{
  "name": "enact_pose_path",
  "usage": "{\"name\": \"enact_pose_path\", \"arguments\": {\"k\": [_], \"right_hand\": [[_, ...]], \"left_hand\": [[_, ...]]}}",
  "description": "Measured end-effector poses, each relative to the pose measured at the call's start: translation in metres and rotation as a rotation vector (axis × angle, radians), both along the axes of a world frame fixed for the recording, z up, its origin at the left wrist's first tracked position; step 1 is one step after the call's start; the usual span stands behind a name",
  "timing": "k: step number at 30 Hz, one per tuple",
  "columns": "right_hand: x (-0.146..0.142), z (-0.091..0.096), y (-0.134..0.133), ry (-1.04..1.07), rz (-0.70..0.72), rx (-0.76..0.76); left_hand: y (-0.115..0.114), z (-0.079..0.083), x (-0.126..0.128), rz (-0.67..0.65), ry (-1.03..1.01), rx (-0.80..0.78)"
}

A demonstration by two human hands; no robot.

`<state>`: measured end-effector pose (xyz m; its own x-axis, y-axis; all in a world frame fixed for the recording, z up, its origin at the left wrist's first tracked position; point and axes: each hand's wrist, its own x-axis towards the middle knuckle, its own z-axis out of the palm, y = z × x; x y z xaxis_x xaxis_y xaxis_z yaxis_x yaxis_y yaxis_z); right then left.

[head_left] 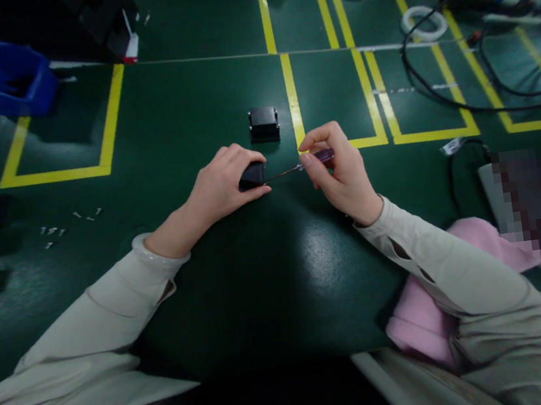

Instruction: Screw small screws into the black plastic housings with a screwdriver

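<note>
Screwdriver [300, 166] at black box [251, 176], label [451, 146] (unreadable)

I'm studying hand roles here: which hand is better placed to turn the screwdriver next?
Likely the right hand: it grips the screwdriver by its handle, tip at the black block, while the left hand is busy holding that block.

This seems to be an assembly workshop: the green table [240, 278] has yellow marking lines [291, 88], and there are a blue bin [37, 93], small screws [62, 232] and a screwdriver [325, 155].
</note>
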<state>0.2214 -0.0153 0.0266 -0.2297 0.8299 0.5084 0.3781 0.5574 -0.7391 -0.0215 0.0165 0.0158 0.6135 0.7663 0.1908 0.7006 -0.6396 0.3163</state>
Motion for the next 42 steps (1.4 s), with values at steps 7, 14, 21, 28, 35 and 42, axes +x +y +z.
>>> {"name": "enact_pose_path", "arguments": {"k": [7, 14, 21, 28, 35, 42], "right_hand": [[-0.001, -0.0017, 0.0, 0.001, -0.004, 0.064], [0.0007, 0.0027, 0.0002, -0.022, 0.008, 0.042], [-0.0001, -0.0002, 0.0006, 0.003, 0.017, 0.063], [0.0008, 0.0022, -0.0007, -0.014, 0.039, -0.018], [0.0002, 0.0005, 0.0004, 0.01, 0.023, 0.033], [0.0005, 0.0027, -0.0009, -0.023, 0.032, 0.006]], "left_hand": [[0.0001, -0.0006, -0.0002, -0.003, 0.009, 0.001], [0.0002, -0.0019, -0.0007, -0.01, -0.005, 0.01], [0.0001, -0.0008, -0.0007, -0.009, -0.003, 0.007], [0.0001, -0.0001, -0.0002, -0.004, -0.002, -0.003], [0.0004, -0.0016, -0.0012, -0.01, -0.004, 0.001], [0.0006, -0.002, -0.001, 0.001, 0.002, -0.006]]}}
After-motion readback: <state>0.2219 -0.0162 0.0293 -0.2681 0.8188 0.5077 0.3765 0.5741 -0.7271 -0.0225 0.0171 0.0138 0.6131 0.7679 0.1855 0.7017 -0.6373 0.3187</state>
